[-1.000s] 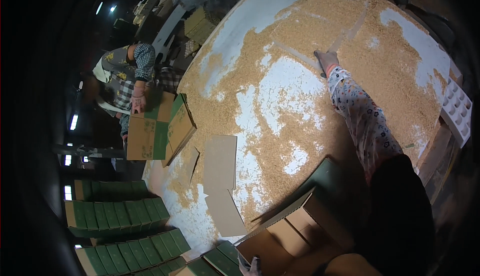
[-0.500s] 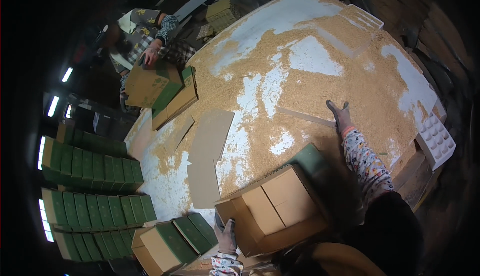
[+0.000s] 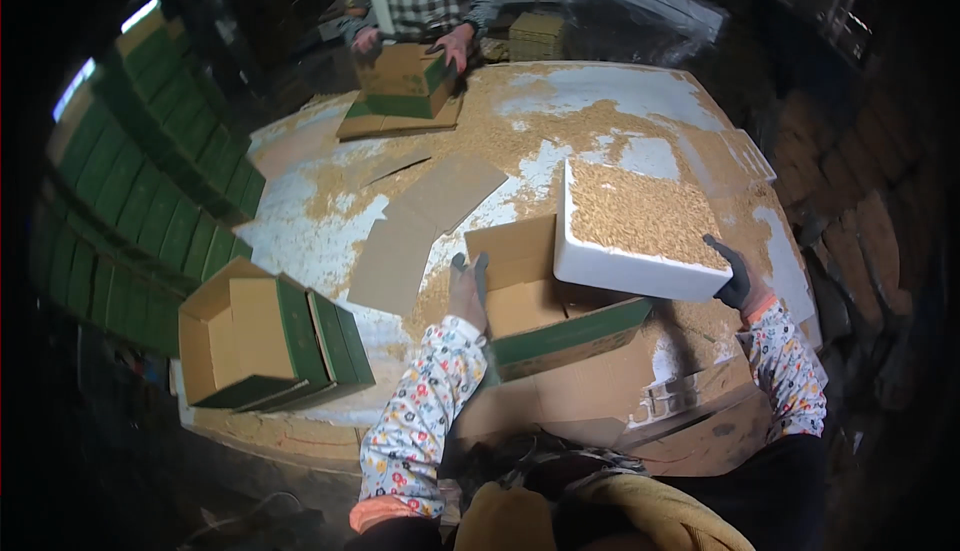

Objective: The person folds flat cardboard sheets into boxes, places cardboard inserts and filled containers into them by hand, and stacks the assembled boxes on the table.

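Note:
A white foam box (image 3: pixel 640 276), its top covered with loose tan shavings, is tilted above the table. My right hand (image 3: pixel 737 276), in a dark-tipped glove, grips its right end. Below and to the left stands an open cardboard box (image 3: pixel 570 339), brown inside with a green outer side. The foam box's left end overlaps the far right part of its opening. My left hand (image 3: pixel 468 291), gloved too, is closed on the cardboard box's left wall, thumb and fingers at either side. The foam box hides part of the cardboard box's inside.
Another open green and brown carton (image 3: pixel 235 336) sits at the left. Flat cardboard (image 3: pixel 425 226) lies mid-table among loose shavings (image 3: pixel 540 111). Stacked green cartons (image 3: pixel 130 181) line the left. Across the table, a person holds a carton (image 3: pixel 400 81).
My right hand has lifted the shavings-covered foam box off the table to the cardboard box. The cardboard box has turned. The view has swung, putting the other person nearer the middle.

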The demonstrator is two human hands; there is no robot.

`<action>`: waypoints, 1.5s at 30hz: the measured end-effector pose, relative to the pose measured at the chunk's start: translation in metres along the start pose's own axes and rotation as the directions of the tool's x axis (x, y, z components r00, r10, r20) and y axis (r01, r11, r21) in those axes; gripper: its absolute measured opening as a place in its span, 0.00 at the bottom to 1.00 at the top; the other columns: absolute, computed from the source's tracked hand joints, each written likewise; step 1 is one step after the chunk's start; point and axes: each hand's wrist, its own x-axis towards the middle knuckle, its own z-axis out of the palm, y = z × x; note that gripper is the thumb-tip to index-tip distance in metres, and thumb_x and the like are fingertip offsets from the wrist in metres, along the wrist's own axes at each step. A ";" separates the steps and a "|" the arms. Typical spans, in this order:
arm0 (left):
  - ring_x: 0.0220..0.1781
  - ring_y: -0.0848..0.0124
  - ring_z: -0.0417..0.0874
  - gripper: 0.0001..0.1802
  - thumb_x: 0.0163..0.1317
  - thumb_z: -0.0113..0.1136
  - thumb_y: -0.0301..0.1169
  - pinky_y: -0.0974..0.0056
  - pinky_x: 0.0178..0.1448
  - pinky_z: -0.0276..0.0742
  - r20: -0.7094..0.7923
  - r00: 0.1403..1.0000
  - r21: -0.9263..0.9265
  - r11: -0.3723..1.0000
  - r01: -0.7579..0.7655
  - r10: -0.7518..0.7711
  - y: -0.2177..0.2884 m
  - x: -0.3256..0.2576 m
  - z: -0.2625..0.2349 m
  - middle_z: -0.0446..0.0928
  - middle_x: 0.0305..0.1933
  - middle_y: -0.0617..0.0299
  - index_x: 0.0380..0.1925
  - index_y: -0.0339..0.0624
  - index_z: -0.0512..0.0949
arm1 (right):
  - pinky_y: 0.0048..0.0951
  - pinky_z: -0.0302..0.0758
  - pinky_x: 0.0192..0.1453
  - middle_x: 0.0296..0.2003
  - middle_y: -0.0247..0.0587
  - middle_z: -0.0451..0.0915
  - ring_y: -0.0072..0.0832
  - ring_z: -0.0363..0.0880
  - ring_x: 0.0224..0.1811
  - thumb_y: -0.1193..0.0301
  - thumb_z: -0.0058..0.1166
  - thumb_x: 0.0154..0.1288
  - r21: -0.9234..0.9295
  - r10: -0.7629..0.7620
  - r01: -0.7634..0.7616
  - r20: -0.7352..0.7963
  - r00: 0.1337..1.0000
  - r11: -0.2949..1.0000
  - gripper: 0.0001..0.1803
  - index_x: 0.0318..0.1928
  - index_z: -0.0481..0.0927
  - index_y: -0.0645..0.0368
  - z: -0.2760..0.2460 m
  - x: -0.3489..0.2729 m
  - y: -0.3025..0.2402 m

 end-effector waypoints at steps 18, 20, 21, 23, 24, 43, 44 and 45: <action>0.75 0.51 0.49 0.66 0.45 0.61 0.68 0.44 0.73 0.49 -0.674 0.656 0.620 -0.222 0.752 0.340 0.125 0.085 -0.233 0.48 0.74 0.44 0.71 0.35 0.42 | 0.25 0.74 0.53 0.48 0.46 0.78 0.25 0.77 0.49 0.78 0.60 0.57 0.265 0.739 -0.708 -0.030 0.673 0.655 0.26 0.57 0.70 0.73 0.148 0.019 -0.105; 0.73 0.51 0.54 0.65 0.45 0.63 0.67 0.44 0.71 0.53 -0.663 0.702 0.668 -0.219 0.711 0.258 0.127 0.099 -0.225 0.51 0.73 0.45 0.70 0.36 0.43 | 0.28 0.74 0.57 0.50 0.49 0.77 0.30 0.77 0.52 0.80 0.58 0.57 0.338 0.680 -0.609 -0.151 0.718 0.718 0.25 0.56 0.70 0.73 0.154 0.026 -0.123; 0.71 0.51 0.59 0.65 0.44 0.65 0.65 0.45 0.69 0.58 -0.649 0.741 0.712 -0.207 0.671 0.173 0.125 0.102 -0.221 0.54 0.72 0.46 0.70 0.37 0.44 | 0.28 0.75 0.55 0.49 0.49 0.78 0.30 0.78 0.51 0.79 0.59 0.57 0.365 0.701 -0.617 -0.168 0.693 0.697 0.24 0.55 0.72 0.71 0.154 0.023 -0.115; 0.61 0.52 0.72 0.57 0.47 0.68 0.57 0.49 0.63 0.67 -0.580 0.762 0.746 -0.190 0.639 0.287 0.104 0.109 -0.227 0.67 0.63 0.44 0.68 0.36 0.51 | 0.31 0.75 0.53 0.47 0.50 0.79 0.35 0.80 0.49 0.74 0.59 0.57 0.105 0.637 -0.630 -0.189 0.747 0.770 0.22 0.53 0.74 0.67 0.145 0.033 -0.118; 0.56 0.51 0.75 0.48 0.50 0.66 0.52 0.50 0.61 0.69 -0.475 0.785 0.846 -0.039 0.532 0.398 0.097 0.108 -0.244 0.71 0.57 0.43 0.65 0.36 0.57 | 0.32 0.75 0.53 0.46 0.51 0.79 0.39 0.79 0.48 0.71 0.60 0.58 -0.023 0.594 -0.607 -0.175 0.785 0.795 0.22 0.52 0.75 0.65 0.142 0.044 -0.118; 0.57 0.57 0.74 0.16 0.60 0.55 0.41 0.51 0.64 0.62 0.237 0.762 0.566 -0.551 -0.613 -0.603 -0.025 -0.074 0.085 0.78 0.48 0.52 0.41 0.43 0.78 | 0.40 0.60 0.68 0.60 0.56 0.67 0.50 0.62 0.65 0.57 0.54 0.61 -0.190 0.171 -0.082 0.523 0.835 0.978 0.34 0.63 0.65 0.64 0.151 0.027 -0.071; 0.57 0.57 0.74 0.16 0.60 0.55 0.41 0.51 0.64 0.62 0.218 0.776 0.569 -0.568 -0.594 -0.592 -0.024 -0.072 0.080 0.78 0.48 0.52 0.41 0.43 0.78 | 0.37 0.63 0.66 0.59 0.54 0.70 0.46 0.67 0.62 0.56 0.55 0.61 0.064 0.178 -0.256 0.557 0.811 0.965 0.35 0.62 0.66 0.65 0.134 0.050 -0.075; 0.59 0.56 0.72 0.17 0.60 0.54 0.40 0.50 0.65 0.61 0.438 0.824 0.625 -0.536 -0.567 -0.360 -0.024 -0.071 0.071 0.76 0.51 0.51 0.45 0.43 0.76 | 0.36 0.66 0.63 0.56 0.52 0.74 0.42 0.71 0.59 0.61 0.52 0.63 0.333 0.184 -0.358 0.456 0.871 0.872 0.30 0.61 0.68 0.64 0.121 0.055 -0.067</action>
